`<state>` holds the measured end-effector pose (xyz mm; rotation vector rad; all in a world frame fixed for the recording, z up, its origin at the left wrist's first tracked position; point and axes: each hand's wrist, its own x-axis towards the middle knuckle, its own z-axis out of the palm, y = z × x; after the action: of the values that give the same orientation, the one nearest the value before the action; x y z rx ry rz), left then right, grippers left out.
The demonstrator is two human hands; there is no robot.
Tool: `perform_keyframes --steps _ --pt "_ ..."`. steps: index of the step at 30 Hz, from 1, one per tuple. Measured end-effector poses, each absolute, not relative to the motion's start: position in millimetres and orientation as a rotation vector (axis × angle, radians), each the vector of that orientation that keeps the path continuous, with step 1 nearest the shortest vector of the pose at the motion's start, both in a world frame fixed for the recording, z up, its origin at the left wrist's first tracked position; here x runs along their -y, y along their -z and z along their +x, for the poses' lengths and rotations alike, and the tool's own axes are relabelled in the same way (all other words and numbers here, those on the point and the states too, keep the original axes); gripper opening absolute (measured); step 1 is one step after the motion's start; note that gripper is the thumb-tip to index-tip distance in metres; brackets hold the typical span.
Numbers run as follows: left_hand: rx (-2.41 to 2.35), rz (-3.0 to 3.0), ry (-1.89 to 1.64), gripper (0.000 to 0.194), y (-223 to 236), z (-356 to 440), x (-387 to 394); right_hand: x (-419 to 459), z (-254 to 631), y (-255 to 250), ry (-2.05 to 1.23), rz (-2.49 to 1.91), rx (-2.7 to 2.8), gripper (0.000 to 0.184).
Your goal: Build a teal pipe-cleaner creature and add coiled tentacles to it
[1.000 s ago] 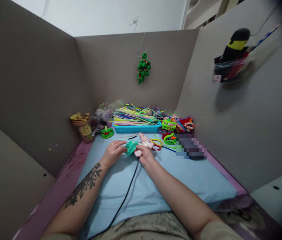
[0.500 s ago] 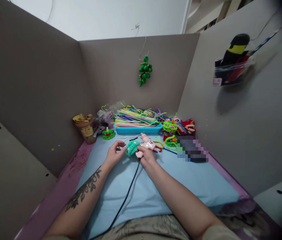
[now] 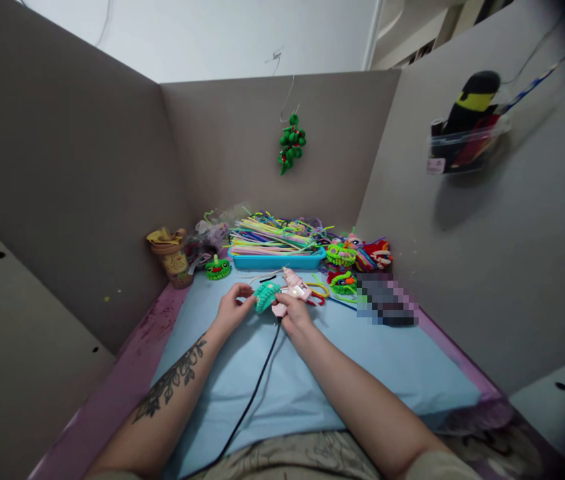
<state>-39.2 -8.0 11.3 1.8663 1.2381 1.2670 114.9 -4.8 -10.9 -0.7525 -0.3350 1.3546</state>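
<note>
Between my two hands is a teal pipe-cleaner piece [image 3: 266, 295] with a ribbed edge and small pale spots. My left hand [image 3: 235, 307] pinches its left edge with thumb and fingers. On the opposite edge, my right hand [image 3: 295, 312] grips it with the thumb on top; its other fingers are partly hidden. A pink glue gun [image 3: 296, 283] lies just beyond and partly beneath my right hand, and a black cord [image 3: 262, 380] runs from its handle toward my lap. Right of the gun are red and yellow handles [image 3: 319, 293], perhaps of pliers.
A blue tray [image 3: 277, 261] piled with colourful pipe cleaners stands at the back. Finished green pieces [image 3: 218, 268] and a cup [image 3: 175, 257] sit on the left. More fuzzy pieces [image 3: 342, 280] and a blurred dark object [image 3: 387, 300] lie right. Grey partitions [image 3: 282, 193] enclose the table.
The teal piece has turned slightly in my hands, showing more of its top. My left hand has shifted a little to the right. The glue gun stays put.
</note>
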Motion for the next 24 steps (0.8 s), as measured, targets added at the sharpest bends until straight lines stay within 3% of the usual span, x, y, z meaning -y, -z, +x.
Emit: perform_keyframes --steps 8,12,15,18,24 --pt "-1.186 1.736 -1.283 0.028 -9.9 -38.2 5.0 5.0 116.4 10.8 -1.368 -0.756 0.325 0.017" --pt "-1.228 1.48 -1.377 0.037 -7.4 -38.6 1.1 2.9 120.4 7.4 -1.348 -0.735 0.28 0.018" --pt "-1.264 1.312 -1.247 0.046 -7.3 -34.3 4.6 0.7 122.9 5.6 -1.363 -0.674 0.243 0.019" --pt "-1.05 1.133 -1.133 0.054 -10.9 -26.3 13.2 0.8 123.2 4.2 -1.386 -0.614 0.23 0.023" --pt "-0.646 0.701 -1.317 0.067 -16.2 -16.4 19.9 8.5 114.5 -0.4 -1.356 -0.595 0.303 0.032"
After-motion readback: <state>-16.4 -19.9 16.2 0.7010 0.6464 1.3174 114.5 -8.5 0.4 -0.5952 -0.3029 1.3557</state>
